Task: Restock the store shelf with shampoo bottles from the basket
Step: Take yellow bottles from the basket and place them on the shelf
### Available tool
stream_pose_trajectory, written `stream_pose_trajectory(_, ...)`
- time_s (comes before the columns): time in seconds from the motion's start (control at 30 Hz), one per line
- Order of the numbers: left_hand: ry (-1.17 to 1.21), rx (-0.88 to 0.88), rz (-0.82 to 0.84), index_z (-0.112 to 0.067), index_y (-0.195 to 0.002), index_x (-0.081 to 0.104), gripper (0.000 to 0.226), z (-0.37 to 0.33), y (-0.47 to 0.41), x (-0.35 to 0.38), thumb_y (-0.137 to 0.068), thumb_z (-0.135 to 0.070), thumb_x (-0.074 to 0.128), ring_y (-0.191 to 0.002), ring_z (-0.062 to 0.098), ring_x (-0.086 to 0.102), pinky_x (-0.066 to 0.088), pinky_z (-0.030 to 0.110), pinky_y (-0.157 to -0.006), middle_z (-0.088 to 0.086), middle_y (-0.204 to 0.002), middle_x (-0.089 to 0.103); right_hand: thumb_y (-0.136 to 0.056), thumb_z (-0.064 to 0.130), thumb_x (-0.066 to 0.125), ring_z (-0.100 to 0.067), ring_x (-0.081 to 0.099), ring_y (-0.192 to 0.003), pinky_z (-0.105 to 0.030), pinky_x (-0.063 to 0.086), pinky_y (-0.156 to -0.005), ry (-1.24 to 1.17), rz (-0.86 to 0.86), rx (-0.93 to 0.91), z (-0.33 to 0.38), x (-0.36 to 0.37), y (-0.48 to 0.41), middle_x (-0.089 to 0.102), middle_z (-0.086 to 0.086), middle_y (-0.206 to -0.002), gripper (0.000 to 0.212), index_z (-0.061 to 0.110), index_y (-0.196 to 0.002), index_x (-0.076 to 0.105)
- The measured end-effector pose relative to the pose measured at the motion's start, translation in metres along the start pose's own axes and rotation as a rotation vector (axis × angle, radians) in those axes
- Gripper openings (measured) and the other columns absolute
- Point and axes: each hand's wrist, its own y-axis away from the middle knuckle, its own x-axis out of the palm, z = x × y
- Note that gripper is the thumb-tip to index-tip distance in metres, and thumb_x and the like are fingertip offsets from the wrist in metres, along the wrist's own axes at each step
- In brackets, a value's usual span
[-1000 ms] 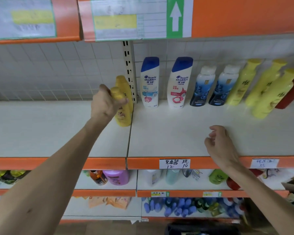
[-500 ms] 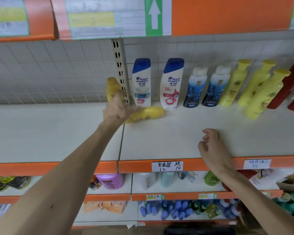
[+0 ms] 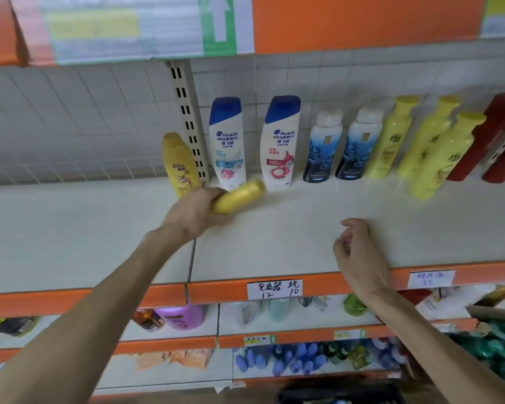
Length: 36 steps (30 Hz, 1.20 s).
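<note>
The right hand [image 3: 359, 258] is at the shelf's [image 3: 70, 243] front edge, at 4 o'clock, fingers loosely curled and holding nothing. Farther in, the left hand [image 3: 193, 212] grips a yellow bottle [image 3: 239, 196] on its side, cap toward 2 o'clock. A second bottle [image 3: 180, 164] stands upright just behind, at 11 o'clock.

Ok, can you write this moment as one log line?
left hand: grips yellow bottle, tipped sideways over shelf | right hand: fingers loosely curled, holds nothing, near shelf front
</note>
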Motion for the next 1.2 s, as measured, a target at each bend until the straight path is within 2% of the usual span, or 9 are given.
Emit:
stream_pose_trajectory(0.07,0.481,-0.093,0.016,-0.015,-0.110,0.067,0.032,0.026,0.015,-0.024,-0.079,-0.020,0.076,-0.100,0.018,0.062,0.048,0.027,-0.083,-0.003,-0.107,0.069,-0.095,0.012,0.053,-0.020,0.057,-0.093,-0.043,0.053,-0.082,-0.005,0.000,0.006,0.001,0.001,0.000,0.053,0.000,-0.099,0.035,0.015,-0.129,0.044)
stream_pose_trajectory(0.13,0.741,-0.149,0.047,-0.014,-0.112,0.066,0.037,0.052,0.024,-0.036,-0.077,-0.017,0.076,-0.106,0.016,0.065,0.048,0.031,-0.095,-0.001,-0.111,0.071,-0.095,0.012,0.054,-0.021,0.057,-0.092,-0.043,0.053,-0.081,-0.005,-0.015,0.008,0.001,0.002,0.000,0.055,-0.001,-0.099,0.035,0.015,-0.128,0.044)
stream_pose_trajectory(0.3,0.749,-0.142,0.065,-0.013,-0.121,0.060,0.044,0.087,0.020,-0.036,-0.079,-0.008,0.073,-0.109,0.019,0.065,0.048,0.041,-0.099,0.002,-0.115,0.069,-0.096,0.013,0.054,-0.022,0.058,-0.091,-0.045,0.053,-0.081,0.007,-0.042,0.020,0.001,0.005,-0.001,0.057,-0.001,-0.100,0.033,0.014,-0.128,0.045)
stream_pose_trajectory(0.4,0.753,-0.085,0.184,-0.010,-0.122,0.060,0.042,0.092,0.013,-0.043,-0.081,-0.007,0.069,-0.109,0.020,0.065,0.050,0.037,-0.094,0.004,-0.117,0.069,-0.097,0.014,0.053,-0.021,0.059,-0.089,-0.043,0.053,-0.079,0.011,-0.053,0.011,0.002,0.006,-0.001,0.056,-0.001,-0.100,0.031,0.015,-0.127,0.046)
stream_pose_trajectory(0.5,0.679,-0.090,0.253,-0.011,-0.121,0.061,0.042,0.096,0.003,-0.053,-0.080,-0.008,0.071,-0.110,0.019,0.064,0.048,0.037,-0.100,0.004,-0.117,0.069,-0.098,0.015,0.051,-0.019,0.058,-0.085,-0.040,0.052,-0.075,0.028,-0.060,0.016,0.004,0.007,0.001,0.056,-0.001,-0.101,0.030,0.015,-0.127,0.046)
stream_pose_trajectory(0.73,0.769,-0.077,0.357,-0.014,-0.129,0.056,0.083,0.107,0.005,-0.056,-0.058,-0.042,0.087,-0.117,0.022,0.061,0.050,0.037,-0.100,0.005,-0.125,0.065,-0.099,0.015,0.048,-0.020,0.058,-0.081,-0.037,0.049,-0.069,0.068,-0.074,0.013,0.005,0.009,0.003,0.055,-0.001,-0.101,0.027,0.014,-0.126,0.047)
stream_pose_trajectory(0.9,0.766,-0.067,0.394,-0.013,-0.128,0.057,0.063,0.108,0.003,-0.057,-0.072,-0.027,0.080,-0.118,0.024,0.061,0.044,0.046,-0.104,0.007,-0.125,0.065,-0.100,0.015,0.045,-0.022,0.058,-0.085,-0.037,0.047,-0.070,0.083,-0.070,0.012,0.008,0.010,0.004,0.053,-0.002,-0.102,0.027,0.012,-0.126,0.048)
stream_pose_trajectory(1.07,0.832,-0.063,0.310,-0.013,-0.126,0.059,0.070,0.109,0.010,-0.046,-0.065,-0.035,0.085,-0.116,0.024,0.061,0.046,0.047,-0.102,0.006,-0.125,0.065,-0.100,0.014,0.045,-0.024,0.057,-0.089,-0.035,0.045,-0.071,0.093,-0.071,0.010,0.008,0.011,0.004,0.055,-0.005,-0.103,0.026,0.011,-0.125,0.048)
stream_pose_trajectory(1.2,0.845,-0.054,0.218,-0.013,-0.128,0.055,0.050,0.103,0.016,-0.035,-0.081,-0.006,0.071,-0.115,0.025,0.061,0.050,0.045,-0.100,0.007,-0.123,0.065,-0.100,0.015,0.044,-0.023,0.058,-0.089,-0.034,0.045,-0.071,0.084,-0.069,0.017,0.009,0.010,0.006,0.054,-0.003,-0.106,0.025,0.012,-0.125,0.048)
